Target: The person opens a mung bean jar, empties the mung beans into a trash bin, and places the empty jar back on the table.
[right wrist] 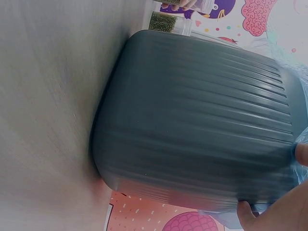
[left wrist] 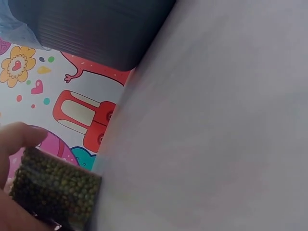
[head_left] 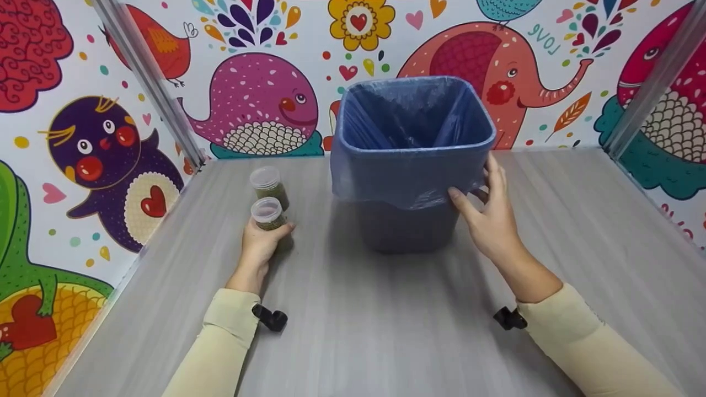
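Observation:
My left hand grips a clear plastic jar on the left side of the table, thumb round its right side. Small green beans fill its lower part, seen close up in the left wrist view. Just behind it stands a second similar jar of green beans. A dark blue-grey trash bin stands upright in the middle, with a thin bluish bag lining it and folded over its rim. My right hand holds the bin's right front corner, thumb on the front over the bag, fingers along the right side.
The grey wood-grain table is bordered by colourful cartoon-printed walls at the back and both sides. Metal posts stand at the corners. The bin is close to the back wall.

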A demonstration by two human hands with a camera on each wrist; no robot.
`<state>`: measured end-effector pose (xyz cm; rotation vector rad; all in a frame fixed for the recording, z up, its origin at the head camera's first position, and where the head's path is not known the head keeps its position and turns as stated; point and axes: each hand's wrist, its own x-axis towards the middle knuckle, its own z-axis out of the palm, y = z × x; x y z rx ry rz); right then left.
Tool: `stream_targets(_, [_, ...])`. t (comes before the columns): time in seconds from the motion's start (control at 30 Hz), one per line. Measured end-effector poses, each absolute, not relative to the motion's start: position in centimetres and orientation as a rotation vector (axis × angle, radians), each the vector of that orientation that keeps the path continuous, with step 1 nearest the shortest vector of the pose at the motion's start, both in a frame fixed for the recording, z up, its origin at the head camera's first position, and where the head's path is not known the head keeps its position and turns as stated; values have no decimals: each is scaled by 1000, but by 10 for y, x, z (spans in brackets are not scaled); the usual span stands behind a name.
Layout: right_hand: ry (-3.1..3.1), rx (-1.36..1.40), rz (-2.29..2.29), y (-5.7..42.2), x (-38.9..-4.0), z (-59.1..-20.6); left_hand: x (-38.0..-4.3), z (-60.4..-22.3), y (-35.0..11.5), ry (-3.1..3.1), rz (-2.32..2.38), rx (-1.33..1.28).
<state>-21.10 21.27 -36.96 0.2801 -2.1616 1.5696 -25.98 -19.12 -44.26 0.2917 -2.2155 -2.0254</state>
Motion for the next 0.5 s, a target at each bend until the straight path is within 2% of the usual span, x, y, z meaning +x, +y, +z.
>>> stream_targets(0.23, [-2163,273,1563,213,-211,-370,-260,-442,-184,-2166,-2069,288])
stream_targets(0.5, [-2159,284,1561,212,-211,-369,-259,-445,-172,-2140,-2096,149])
